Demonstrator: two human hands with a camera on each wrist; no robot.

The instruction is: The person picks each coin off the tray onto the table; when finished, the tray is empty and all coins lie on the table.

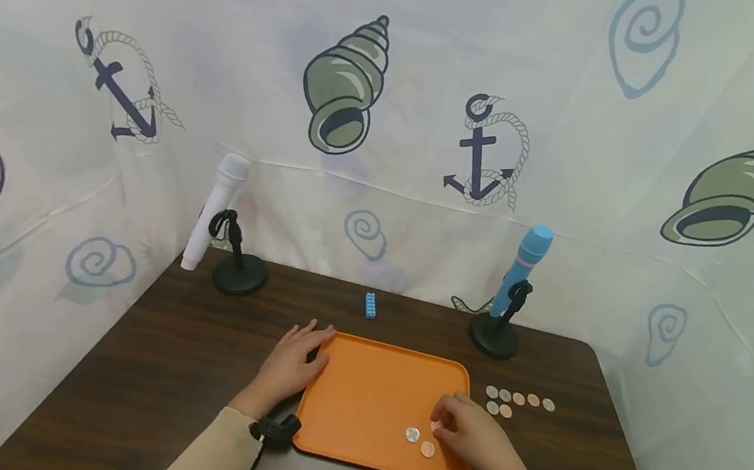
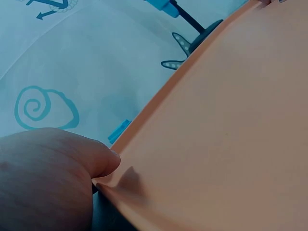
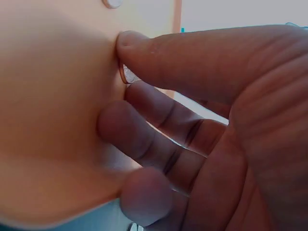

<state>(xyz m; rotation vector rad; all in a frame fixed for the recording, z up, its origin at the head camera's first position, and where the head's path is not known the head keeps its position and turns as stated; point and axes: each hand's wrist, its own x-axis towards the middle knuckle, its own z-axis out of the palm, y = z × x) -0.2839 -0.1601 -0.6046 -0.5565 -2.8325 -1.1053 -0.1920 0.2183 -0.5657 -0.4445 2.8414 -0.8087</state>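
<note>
White toy microphone on a black stand (image 1: 215,213) far left at the back of the dark wood-grain table (image 1: 146,364); left hand (image 1: 292,365) lies flat with fingers spread and relaxed, thumb against the near-left rim of the flat orange plastic tray (image 1: 372,397), steadying it, not gripping; small blue plastic brick (image 1: 370,305) behind the tray; two coins, one silver (image 1: 412,434) and one copper (image 1: 427,448), already lie in the tray; right hand (image 1: 473,432) pinches a small round metal coin (image 3: 127,75) between thumb and fingertip, low over the tray floor; coin likely light, stiff, thin and slick, best taken by its edges; blue toy microphone on a black stand (image 1: 518,282) behind; a loose group of silver and copper coins (image 1: 517,401) on the table right of the tray.
</note>
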